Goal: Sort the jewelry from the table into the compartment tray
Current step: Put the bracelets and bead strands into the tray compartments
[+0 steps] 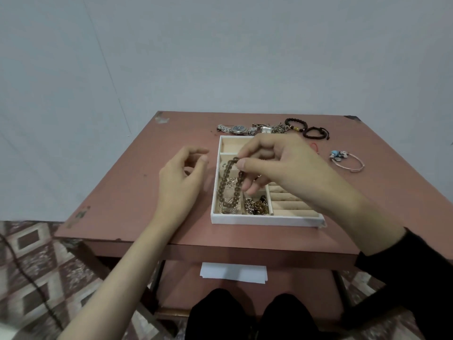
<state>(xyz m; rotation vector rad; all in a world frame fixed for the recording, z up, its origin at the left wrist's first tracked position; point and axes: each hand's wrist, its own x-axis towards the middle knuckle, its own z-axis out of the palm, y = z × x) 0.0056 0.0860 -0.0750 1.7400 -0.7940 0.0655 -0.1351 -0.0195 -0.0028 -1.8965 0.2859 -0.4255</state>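
A white compartment tray [267, 220] sits in the middle of the pink table. My right hand [274, 163] hovers over it and pinches a brown beaded bracelet [224, 185], which hangs down over the tray's left compartments. My left hand [181, 177] floats just left of the tray with loosely curled fingers and holds nothing. The front compartments hold silver rings [229, 209] and a heap of chains [257, 207]. Behind the tray lie a silver watch [236, 129], a tangle of silver chains [274, 128] and two dark beaded bracelets [316, 133]. A silver charm bangle [346, 160] lies at the right.
The table [137, 192] stands against a plain grey wall, its front edge close to my knees. A white paper [232, 273] lies on the lower shelf. A patterned carpet covers the floor, with a dark cable [31, 283] across it at the left.
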